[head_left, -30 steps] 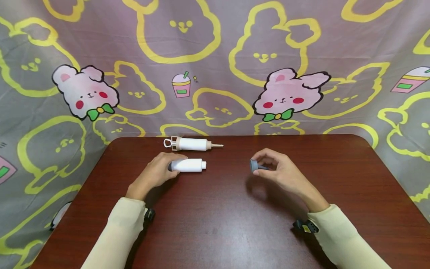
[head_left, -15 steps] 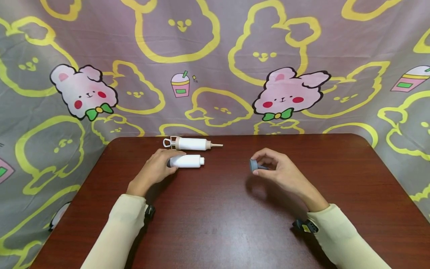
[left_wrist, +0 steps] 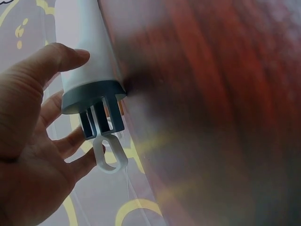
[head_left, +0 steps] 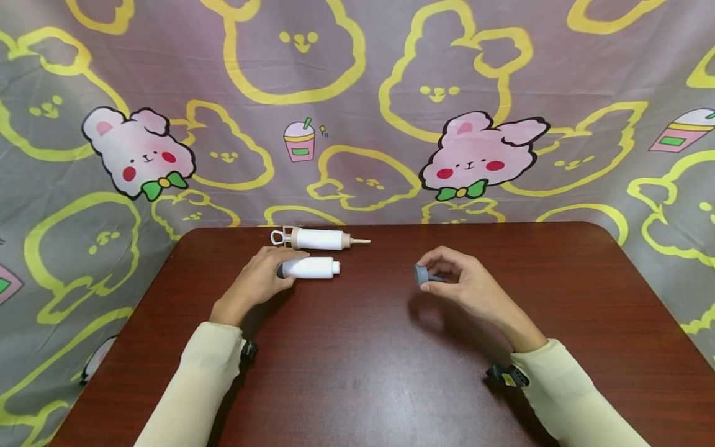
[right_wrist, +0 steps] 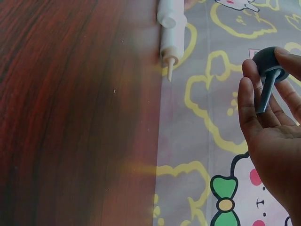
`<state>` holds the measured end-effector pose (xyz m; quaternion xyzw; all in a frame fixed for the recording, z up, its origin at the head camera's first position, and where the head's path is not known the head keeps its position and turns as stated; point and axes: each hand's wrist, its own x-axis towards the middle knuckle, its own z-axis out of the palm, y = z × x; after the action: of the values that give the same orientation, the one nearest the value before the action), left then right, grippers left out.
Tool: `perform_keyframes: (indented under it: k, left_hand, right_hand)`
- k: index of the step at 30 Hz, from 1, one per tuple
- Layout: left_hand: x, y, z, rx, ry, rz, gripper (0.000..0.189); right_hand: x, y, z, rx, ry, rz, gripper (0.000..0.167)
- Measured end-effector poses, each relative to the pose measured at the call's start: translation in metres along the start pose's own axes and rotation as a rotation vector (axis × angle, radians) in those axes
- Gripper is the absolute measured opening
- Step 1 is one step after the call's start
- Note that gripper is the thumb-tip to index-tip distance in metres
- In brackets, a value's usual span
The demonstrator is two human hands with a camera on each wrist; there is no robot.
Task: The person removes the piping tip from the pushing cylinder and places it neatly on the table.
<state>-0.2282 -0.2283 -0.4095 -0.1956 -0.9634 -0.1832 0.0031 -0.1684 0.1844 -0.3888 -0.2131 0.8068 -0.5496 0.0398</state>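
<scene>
On the left of the head view my left hand (head_left: 256, 279) grips a white syringe body (head_left: 314, 267) between thumb and fingers, its bare threaded-looking tip pointing right. A dark blue-grey collar (left_wrist: 94, 96) and a white ring handle (left_wrist: 113, 155) show at its rear in the left wrist view. My right hand (head_left: 475, 282), farther right, pinches a blue-grey nozzle cap (head_left: 421, 275) by its round base. The cap's thin spout (right_wrist: 266, 93) points back toward the palm. Behind the held body lies a second syringe (head_left: 320, 239), white with beige ends and its nozzle on.
Everything stands on a dark red-brown wooden table (head_left: 357, 347). A grey cloth (head_left: 368, 74) with cartoon rabbits hangs right behind the table's far edge and along both sides. The second syringe lies close to that far edge.
My left hand has moved the white syringe body slightly away from me and a little left, closer to the second syringe, then stayed still. The right hand has not visibly moved.
</scene>
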Motion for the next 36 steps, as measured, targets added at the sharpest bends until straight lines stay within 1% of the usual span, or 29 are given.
perform_keyframes:
  k: [8,21,28,36]
  left_hand:
    - [0.0,0.0003,-0.0015,0.008,-0.021,-0.006,0.055]
    - [-0.0002,-0.0008,-0.0006,-0.001,-0.002,0.001,0.057]
    - [-0.0008,0.0004,-0.0014,-0.006,0.022,0.014,0.058]
    - [-0.0014,-0.0008,-0.0024,0.001,0.009,0.002,0.057]
  right_hand:
    - [-0.0005,-0.0006,-0.0009,-0.006,-0.009,0.002,0.03]
    - [-0.0005,0.0002,-0.0005,-0.007,-0.014,0.001,0.03]
    - [-0.0004,-0.0007,-0.0002,-0.006,-0.01,0.003,0.03]
    - [-0.0003,0.0012,0.0,-0.008,-0.008,0.002,0.03]
